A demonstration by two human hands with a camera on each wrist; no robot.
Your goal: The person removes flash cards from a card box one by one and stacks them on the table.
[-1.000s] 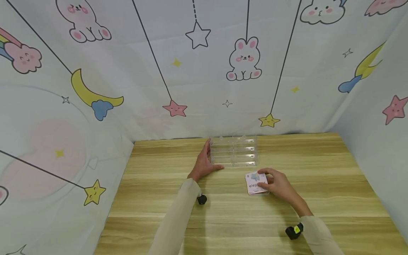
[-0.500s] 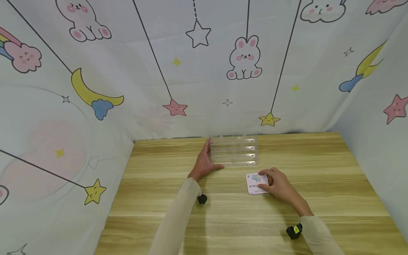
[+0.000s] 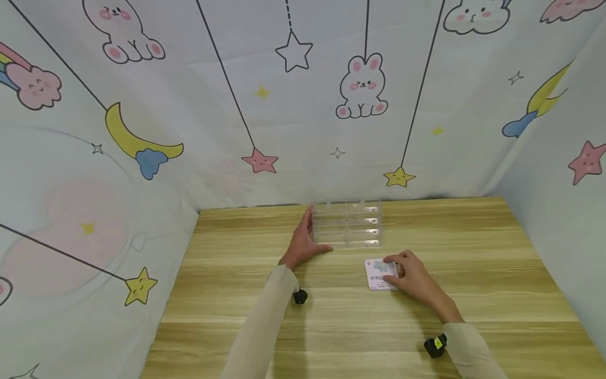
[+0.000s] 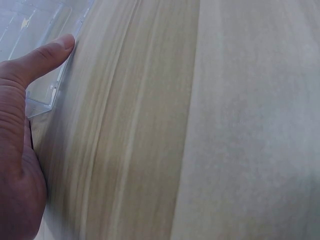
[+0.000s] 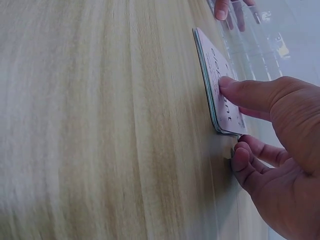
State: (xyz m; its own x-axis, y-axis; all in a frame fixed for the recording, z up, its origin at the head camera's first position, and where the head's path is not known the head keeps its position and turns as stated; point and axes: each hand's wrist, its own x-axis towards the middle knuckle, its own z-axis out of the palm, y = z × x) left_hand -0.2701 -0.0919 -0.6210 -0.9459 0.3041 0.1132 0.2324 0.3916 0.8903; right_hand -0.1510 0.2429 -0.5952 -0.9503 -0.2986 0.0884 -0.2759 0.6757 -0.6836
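A clear plastic box (image 3: 346,223) divided into long compartments stands at the back of the table. My left hand (image 3: 303,245) holds it at its left end, the thumb stretched along the front edge; the other fingers are partly hidden behind the side. In the left wrist view the thumb (image 4: 47,56) lies against the box's edge. To the front right of the box is a stack of cards (image 3: 375,281), the top one printed with an elephant and its name. My right hand (image 3: 414,273) grips the stack at its right side, thumb (image 5: 245,92) on the top card.
Both hands work above a wood-grain table (image 3: 341,337). A white curtain (image 3: 307,126) printed with rabbits, stars and moons rises along the table's back and sides. Each wrist carries a small black camera, such as the left wrist camera (image 3: 300,296).
A second ago the cards in the stack lay unevenly, with lower ones sticking out; now their edges line up. My left hand and the box have stayed in place.
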